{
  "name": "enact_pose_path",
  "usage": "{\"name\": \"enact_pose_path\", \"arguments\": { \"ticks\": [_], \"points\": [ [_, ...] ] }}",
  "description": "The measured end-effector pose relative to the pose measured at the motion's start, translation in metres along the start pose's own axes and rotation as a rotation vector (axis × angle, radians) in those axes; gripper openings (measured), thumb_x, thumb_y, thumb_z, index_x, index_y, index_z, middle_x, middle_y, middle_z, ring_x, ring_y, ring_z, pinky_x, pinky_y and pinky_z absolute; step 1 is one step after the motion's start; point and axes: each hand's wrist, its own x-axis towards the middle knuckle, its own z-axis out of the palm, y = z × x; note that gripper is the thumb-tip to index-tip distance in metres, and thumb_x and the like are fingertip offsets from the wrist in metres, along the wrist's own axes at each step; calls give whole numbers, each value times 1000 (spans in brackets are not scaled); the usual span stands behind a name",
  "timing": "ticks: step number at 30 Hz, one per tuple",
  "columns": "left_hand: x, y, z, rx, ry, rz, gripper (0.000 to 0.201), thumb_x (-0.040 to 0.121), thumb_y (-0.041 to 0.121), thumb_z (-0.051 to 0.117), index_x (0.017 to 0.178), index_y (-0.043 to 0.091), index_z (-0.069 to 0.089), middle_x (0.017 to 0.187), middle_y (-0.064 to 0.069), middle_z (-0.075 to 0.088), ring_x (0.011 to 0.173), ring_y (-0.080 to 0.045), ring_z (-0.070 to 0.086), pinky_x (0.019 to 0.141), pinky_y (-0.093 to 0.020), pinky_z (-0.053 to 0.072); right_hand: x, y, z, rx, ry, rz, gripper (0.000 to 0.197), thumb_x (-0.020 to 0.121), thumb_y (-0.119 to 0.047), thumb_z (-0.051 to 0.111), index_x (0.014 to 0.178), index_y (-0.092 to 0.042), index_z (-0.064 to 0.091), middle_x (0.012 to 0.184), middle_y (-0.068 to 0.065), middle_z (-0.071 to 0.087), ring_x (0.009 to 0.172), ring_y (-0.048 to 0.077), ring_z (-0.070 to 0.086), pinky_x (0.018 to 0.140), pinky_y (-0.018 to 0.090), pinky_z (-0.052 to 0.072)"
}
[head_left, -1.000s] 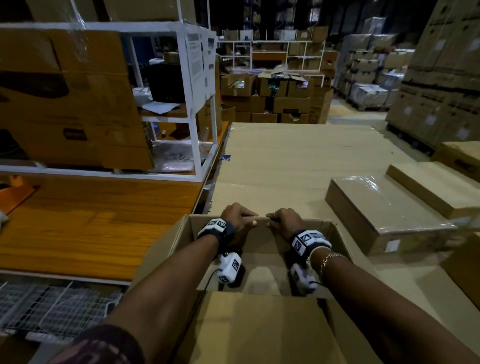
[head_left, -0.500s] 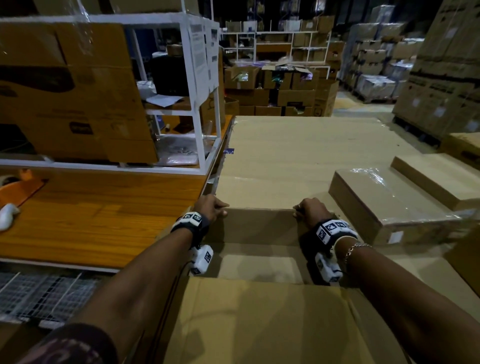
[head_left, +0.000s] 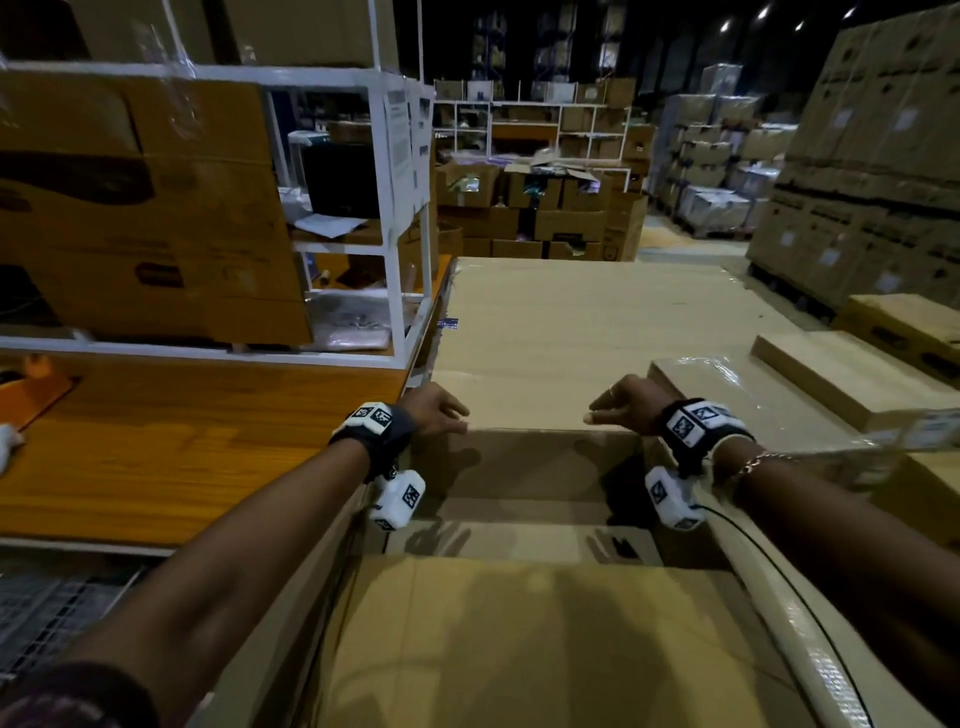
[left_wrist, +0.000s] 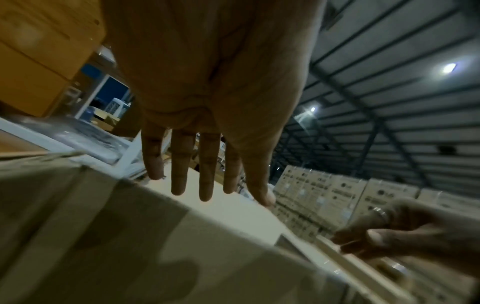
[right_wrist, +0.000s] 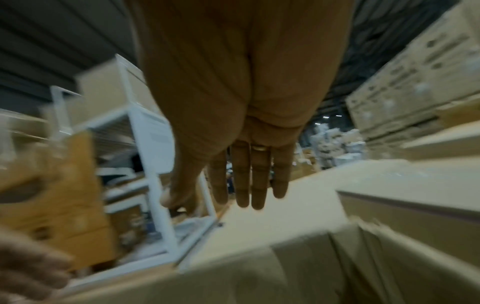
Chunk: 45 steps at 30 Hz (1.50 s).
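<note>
An open cardboard box (head_left: 530, 467) stands right in front of me, its near flap (head_left: 545, 649) folded out toward me. My left hand (head_left: 436, 410) is at the left end of the box's far rim and my right hand (head_left: 623, 405) at the right end, each thumb pointing inward along the edge. In the left wrist view the left hand (left_wrist: 205, 174) has straight, spread fingers over that rim (left_wrist: 182, 205). The right wrist view shows the right hand (right_wrist: 246, 185) with straight fingers too, a ring on one. Neither hand holds anything. The box floor looks bare.
An orange wooden table (head_left: 182, 457) lies to the left, carrying a white shelf frame (head_left: 400, 270) full of cartons. A large flat carton (head_left: 597, 332) sits beyond the box, and wrapped flat boxes (head_left: 753, 405) sit at the right. Tall carton stacks (head_left: 883, 182) stand far right.
Both hands slid apart along the far rim, from side by side at its middle to its two ends. Their fingers went from curled over the edge to straight.
</note>
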Motion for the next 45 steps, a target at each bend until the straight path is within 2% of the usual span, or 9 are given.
{"name": "enact_pose_path", "arguments": {
  "ticks": [5, 9, 11, 13, 16, 19, 23, 32, 45],
  "points": [
    [-66, 60, 9, -22, -150, 192, 41, 94, 43, 67, 127, 19, 69, 125, 2, 70, 112, -12, 64, 97, -29, 52, -67, -36, -8, 134, -113, -151, 58, 74, -65, 68, 86, -9, 78, 76, 2, 76, 73, 23, 71, 71, 35, 59],
    [-105, 85, 45, 133, -339, 194, 54, 93, 56, 63, 132, 19, 66, 131, 4, 68, 115, -15, 63, 100, -34, 48, -121, -45, 19, -35, -243, -187, 47, 82, -67, 67, 60, -26, 61, 59, -15, 54, 58, 8, 48, 65, 26, 41],
    [-117, 88, 65, 189, -328, 131, 60, 91, 58, 64, 134, 16, 65, 132, -1, 67, 115, -20, 63, 104, -38, 48, -143, -41, 38, -98, -346, -197, 29, 84, -64, 66, 95, -39, 76, 93, -20, 71, 86, 7, 63, 82, 27, 46],
    [-129, 91, 81, 237, -310, 45, 70, 88, 62, 65, 138, 14, 61, 134, -3, 65, 117, -23, 61, 105, -42, 48, -157, -36, 54, -132, -416, -178, 62, 86, -60, 67, 132, -18, 64, 123, -4, 68, 110, 16, 62, 91, 28, 45],
    [-150, 95, 95, 200, -246, -33, 64, 88, 56, 68, 135, 12, 63, 128, -3, 66, 109, -20, 62, 92, -35, 52, -179, -33, 66, -147, -422, -213, 59, 83, -59, 72, 117, -11, 70, 104, -2, 71, 92, 18, 63, 79, 28, 46],
    [-174, 111, 97, 150, -69, -13, 45, 89, 46, 72, 111, 7, 71, 102, -6, 69, 86, -17, 60, 68, -28, 49, -198, -29, 62, -110, -282, -236, 44, 80, -54, 77, 87, -11, 70, 81, 2, 70, 72, 18, 61, 68, 30, 49],
    [-207, 136, 80, 55, 126, -6, 36, 87, 36, 76, 116, 16, 68, 109, -1, 67, 102, -17, 62, 88, -35, 54, -230, -38, 45, -49, -38, -268, 43, 75, -44, 85, 67, -20, 50, 68, -2, 54, 67, 19, 52, 57, 32, 37],
    [-309, 184, 48, 169, 574, 238, 55, 77, 46, 83, 124, 22, 66, 118, 4, 66, 99, -5, 52, 83, -23, 49, -320, -67, 16, 12, 512, -420, 51, 79, -40, 82, 121, -16, 67, 114, 6, 70, 104, 29, 63, 93, 50, 49],
    [-474, 202, 105, 262, 735, 500, 35, 90, 47, 63, 105, 17, 76, 97, -2, 78, 82, -15, 73, 64, -36, 61, -514, -99, 61, 195, 774, -462, 16, 88, -22, 76, 104, -23, 76, 101, -7, 74, 87, 12, 66, 80, 47, 53]
  ]
}}
